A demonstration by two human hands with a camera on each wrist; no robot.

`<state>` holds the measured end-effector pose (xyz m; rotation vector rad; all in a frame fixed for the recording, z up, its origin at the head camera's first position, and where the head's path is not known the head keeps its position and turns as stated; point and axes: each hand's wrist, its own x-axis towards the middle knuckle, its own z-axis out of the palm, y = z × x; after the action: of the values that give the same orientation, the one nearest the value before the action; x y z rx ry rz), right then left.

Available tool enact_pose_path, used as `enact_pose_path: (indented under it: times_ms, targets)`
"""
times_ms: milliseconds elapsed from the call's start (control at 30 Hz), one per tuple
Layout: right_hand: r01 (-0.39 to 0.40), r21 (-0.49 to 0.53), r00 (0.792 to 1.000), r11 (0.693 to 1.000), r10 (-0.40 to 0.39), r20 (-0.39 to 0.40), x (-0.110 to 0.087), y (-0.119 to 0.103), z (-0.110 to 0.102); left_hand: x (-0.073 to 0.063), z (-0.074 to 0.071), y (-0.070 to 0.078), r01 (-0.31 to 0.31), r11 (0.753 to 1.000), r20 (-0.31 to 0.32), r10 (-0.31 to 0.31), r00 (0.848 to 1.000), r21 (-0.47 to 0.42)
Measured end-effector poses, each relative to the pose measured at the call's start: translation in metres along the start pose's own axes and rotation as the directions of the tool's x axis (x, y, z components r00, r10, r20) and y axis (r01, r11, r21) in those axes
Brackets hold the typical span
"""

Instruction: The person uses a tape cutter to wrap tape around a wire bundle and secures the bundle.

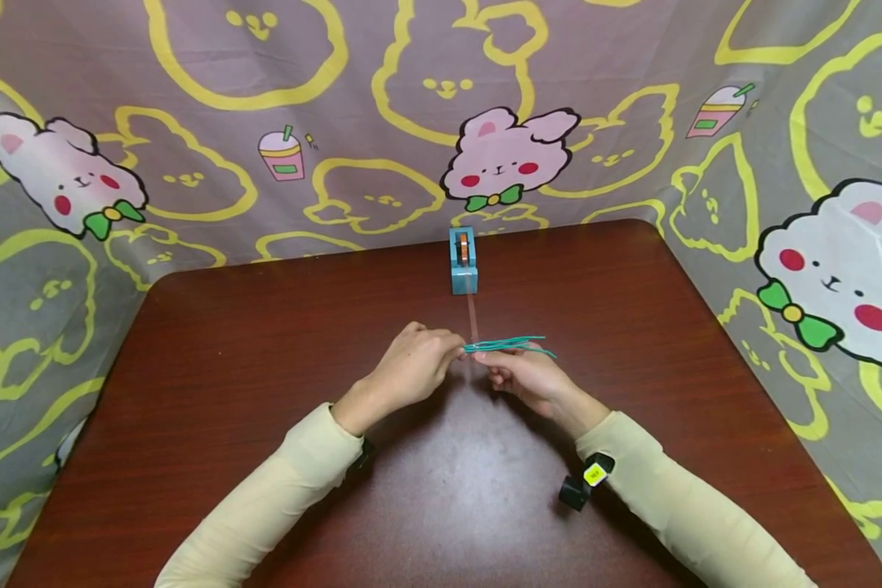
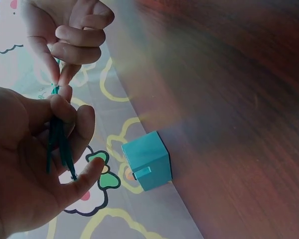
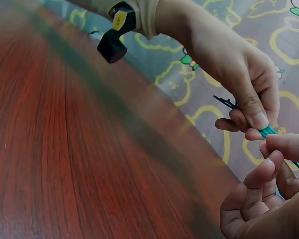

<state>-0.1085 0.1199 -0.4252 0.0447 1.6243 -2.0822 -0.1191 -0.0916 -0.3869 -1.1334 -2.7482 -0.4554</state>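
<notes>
Between both hands lies a bundle of thin green strands (image 1: 505,344), held crosswise over the table. My left hand (image 1: 419,363) pinches one end with thumb and fingers; short strand ends stick out behind its fingers in the right wrist view. My right hand (image 1: 532,376) pinches the bundle close beside the left fingertips, and the long free ends fan out over it. A strip of clear tape (image 1: 472,314) stretches from a blue tape dispenser (image 1: 464,282) to the bundle at the fingertips. In the left wrist view, the dispenser (image 2: 148,159) stands past the left hand.
Everything rests over a dark red-brown wooden table (image 1: 265,318). Patterned cloth (image 1: 382,163) with rabbit and bear drawings rises behind the table and along its sides. A black wrist camera (image 1: 575,492) is strapped at the right sleeve.
</notes>
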Motion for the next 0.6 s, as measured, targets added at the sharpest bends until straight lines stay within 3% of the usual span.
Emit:
enact_pose_path:
  times_ms: [267,600]
  targets:
    - [0.01,-0.031,0.999,0.999,-0.012,-0.043,0.0023,0.0016,0.0016,-0.0002,0.0017,-0.0005,0.009,1.0,0.01,-0.009,1.0,-0.006]
    - [-0.016,0.001,1.0,1.0,0.016,0.02,0.0043,0.0043,-0.0038,-0.0009,0.0012,-0.0013,0.012,1.0,0.0,-0.012,1.0,0.007]
